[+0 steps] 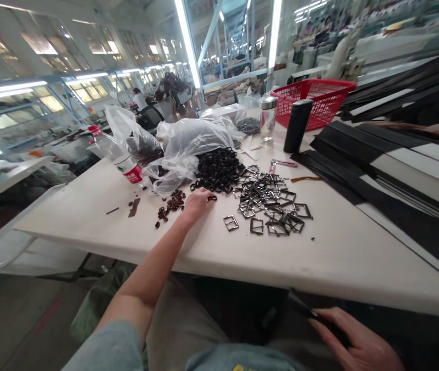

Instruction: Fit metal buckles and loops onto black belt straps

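Note:
My left hand (197,205) reaches over the table, its fingers closed at a small dark belt loop (212,198). Just beyond it lies a heap of black belt loops (219,167), partly under clear plastic bags. Brown belt loops (175,200) are scattered to its left. To its right is a pile of metal belt buckles (268,193), with one buckle (231,223) lying apart near the front. Low at the right, below the table edge, my right hand (353,337) is closed around a black leather strap (300,305); the strap's lower part is hidden by the hand.
On the white table (204,247) stand a plastic bottle (121,159), a glass jar (268,121), a black flask (299,126) and a red basket (312,103). Black strips (393,180) are stacked at the right. Clear plastic bags (196,136) sit behind the loops.

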